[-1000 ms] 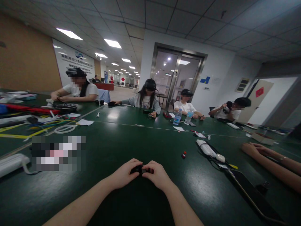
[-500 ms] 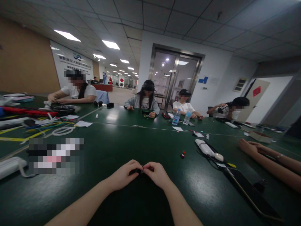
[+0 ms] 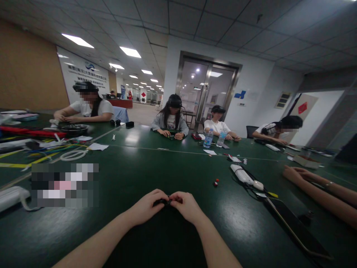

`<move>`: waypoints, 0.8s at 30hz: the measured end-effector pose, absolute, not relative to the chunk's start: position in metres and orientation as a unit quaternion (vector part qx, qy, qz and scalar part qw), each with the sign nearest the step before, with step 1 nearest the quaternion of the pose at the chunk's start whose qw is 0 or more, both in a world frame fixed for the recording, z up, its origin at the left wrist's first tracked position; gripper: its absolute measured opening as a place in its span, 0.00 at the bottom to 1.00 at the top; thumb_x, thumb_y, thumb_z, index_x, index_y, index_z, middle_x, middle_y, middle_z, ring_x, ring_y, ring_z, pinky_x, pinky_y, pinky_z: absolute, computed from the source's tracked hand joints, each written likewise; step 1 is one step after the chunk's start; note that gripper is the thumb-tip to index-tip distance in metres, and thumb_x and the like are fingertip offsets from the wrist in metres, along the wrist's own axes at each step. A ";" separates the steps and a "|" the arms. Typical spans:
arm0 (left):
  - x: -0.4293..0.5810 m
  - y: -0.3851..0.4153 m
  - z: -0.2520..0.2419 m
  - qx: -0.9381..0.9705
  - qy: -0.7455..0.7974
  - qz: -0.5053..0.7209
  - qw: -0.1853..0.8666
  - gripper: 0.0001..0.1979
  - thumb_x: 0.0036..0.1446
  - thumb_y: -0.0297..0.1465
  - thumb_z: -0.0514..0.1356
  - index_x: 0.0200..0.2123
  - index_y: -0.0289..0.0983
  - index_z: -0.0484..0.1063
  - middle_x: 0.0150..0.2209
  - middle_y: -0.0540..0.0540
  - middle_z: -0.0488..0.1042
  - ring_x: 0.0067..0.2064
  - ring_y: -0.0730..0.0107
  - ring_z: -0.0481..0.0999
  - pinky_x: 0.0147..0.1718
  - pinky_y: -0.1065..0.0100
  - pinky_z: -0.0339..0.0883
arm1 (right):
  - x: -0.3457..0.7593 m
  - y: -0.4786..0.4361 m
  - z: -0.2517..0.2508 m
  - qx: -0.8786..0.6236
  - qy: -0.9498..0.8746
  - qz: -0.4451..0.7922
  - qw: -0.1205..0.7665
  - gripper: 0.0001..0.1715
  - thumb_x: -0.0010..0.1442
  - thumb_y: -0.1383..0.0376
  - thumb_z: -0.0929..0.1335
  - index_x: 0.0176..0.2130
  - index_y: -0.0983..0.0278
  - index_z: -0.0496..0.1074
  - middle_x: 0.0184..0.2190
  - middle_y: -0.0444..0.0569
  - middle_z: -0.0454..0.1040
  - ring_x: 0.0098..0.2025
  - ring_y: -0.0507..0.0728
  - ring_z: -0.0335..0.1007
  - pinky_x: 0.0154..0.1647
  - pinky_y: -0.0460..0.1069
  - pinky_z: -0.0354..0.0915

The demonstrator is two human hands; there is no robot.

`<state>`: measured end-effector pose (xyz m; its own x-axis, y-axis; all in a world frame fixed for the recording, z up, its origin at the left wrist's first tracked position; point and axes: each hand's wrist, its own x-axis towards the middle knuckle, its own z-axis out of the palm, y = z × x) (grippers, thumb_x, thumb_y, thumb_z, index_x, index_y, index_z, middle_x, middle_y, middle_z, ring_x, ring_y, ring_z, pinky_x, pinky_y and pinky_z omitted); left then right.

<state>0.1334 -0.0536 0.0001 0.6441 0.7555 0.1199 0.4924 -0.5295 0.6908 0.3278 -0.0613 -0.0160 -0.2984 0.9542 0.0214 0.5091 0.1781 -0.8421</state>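
My left hand (image 3: 149, 207) is closed around a small dark object (image 3: 159, 202) just above the green table (image 3: 122, 178). My right hand (image 3: 184, 204) meets it from the other side, its thumb and fingertips pinched at the object's right end. The object is black and mostly hidden by my fingers, so its kind cannot be made out. To the right of my hands a small red and white piece (image 3: 216, 182) rests on the table.
A white power strip (image 3: 241, 175) with cables and a dark tablet-like slab (image 3: 295, 227) lie at right. A neighbour's hands (image 3: 299, 174) rest beyond them. Loose cables (image 3: 74, 155) and a white device (image 3: 13, 197) are at left. Two water bottles (image 3: 208, 138) stand farther back.
My hands stay almost in place, with a slight shift of the fingertips on the dark object. Across the table, one person brings both hands together; another at right leans lower.
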 end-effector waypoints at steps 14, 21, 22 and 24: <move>0.121 -0.044 -0.003 0.884 0.397 0.163 0.186 0.16 0.55 0.35 0.50 0.47 0.55 0.65 0.49 0.52 0.64 0.49 0.64 0.64 0.48 0.62 0.58 | 0.340 -0.055 -0.019 -0.545 -0.696 0.362 0.296 0.17 0.49 0.64 0.67 0.41 0.60 0.70 0.32 0.44 0.68 0.32 0.52 0.64 0.34 0.47 0.61; 0.031 -0.004 -0.006 0.712 0.676 0.164 0.093 0.19 0.55 0.38 0.46 0.50 0.47 0.64 0.43 0.44 0.71 0.43 0.58 0.71 0.40 0.61 0.64 | 0.353 -0.056 -0.015 -0.540 -0.654 0.414 0.330 0.18 0.52 0.61 0.64 0.44 0.62 0.68 0.37 0.46 0.69 0.39 0.53 0.66 0.40 0.49 0.61; 0.017 0.000 -0.008 0.675 0.713 0.166 0.085 0.20 0.55 0.37 0.46 0.50 0.45 0.64 0.42 0.42 0.71 0.42 0.56 0.71 0.39 0.61 0.64 | 0.353 -0.057 -0.013 -0.539 -0.653 0.417 0.329 0.17 0.52 0.60 0.64 0.43 0.62 0.68 0.37 0.46 0.69 0.40 0.54 0.66 0.40 0.49 0.61; -0.003 0.007 -0.012 0.636 0.749 0.174 0.068 0.21 0.55 0.35 0.45 0.50 0.39 0.64 0.41 0.37 0.72 0.41 0.51 0.72 0.38 0.58 0.64 | 0.351 -0.059 -0.009 -0.538 -0.652 0.422 0.328 0.17 0.53 0.60 0.64 0.43 0.62 0.68 0.38 0.46 0.70 0.41 0.54 0.66 0.41 0.49 0.61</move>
<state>-0.0034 0.0066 -0.0122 -0.1812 0.9761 0.1199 0.9292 0.1300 0.3460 0.3513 -0.0593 -0.0093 -0.2058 0.9782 -0.0264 0.4254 0.0651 -0.9027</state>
